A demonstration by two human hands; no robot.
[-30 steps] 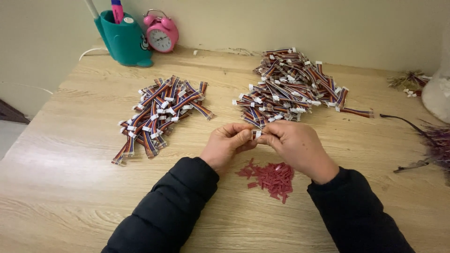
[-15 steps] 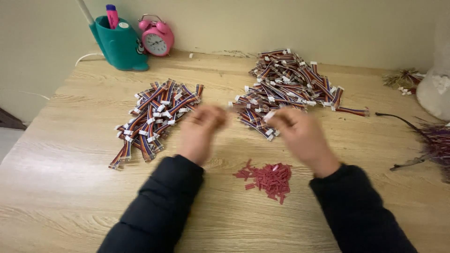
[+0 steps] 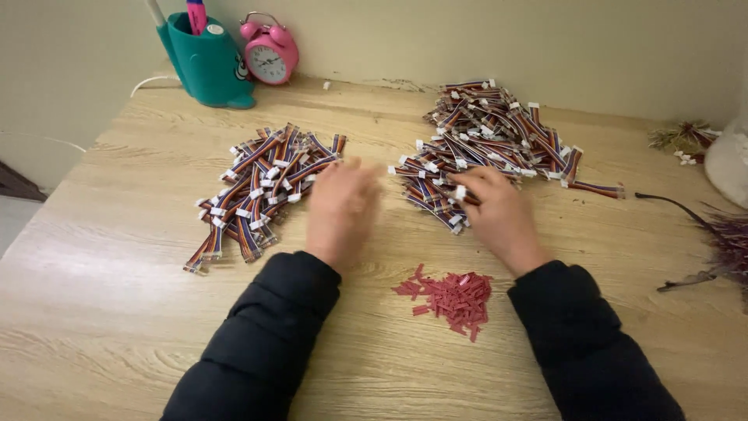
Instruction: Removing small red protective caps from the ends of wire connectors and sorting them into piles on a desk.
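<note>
The left hand (image 3: pixel 340 204) lies palm down over the wooden desk (image 3: pixel 117 257), its fingers blurred and reaching toward the right edge of the left pile of ribbon cables (image 3: pixel 261 187), a loose heap of short multicoloured flat cables with white plug ends. The blur hides whether those fingers hold anything; they look loosely together rather than spread. The right hand (image 3: pixel 499 214) rests at the near edge of the right pile of ribbon cables (image 3: pixel 487 144), a larger heap of the same kind lying toward the back of the desk. Its fingers are curled and pinch one cable by its white connector (image 3: pixel 461 192) at the pile's front edge. The two piles lie well apart, with both hands between and just in front of them.

Near the person, between the two dark sleeves (image 3: pixel 269 335), lies a small heap of red plastic bits (image 3: pixel 452 295). At the back left corner stand a teal pen holder (image 3: pixel 206 66) and, just beside it, a pink alarm clock (image 3: pixel 269 54). At the right edge lies a bundle of dark purplish wires (image 3: pixel 721 242).
</note>
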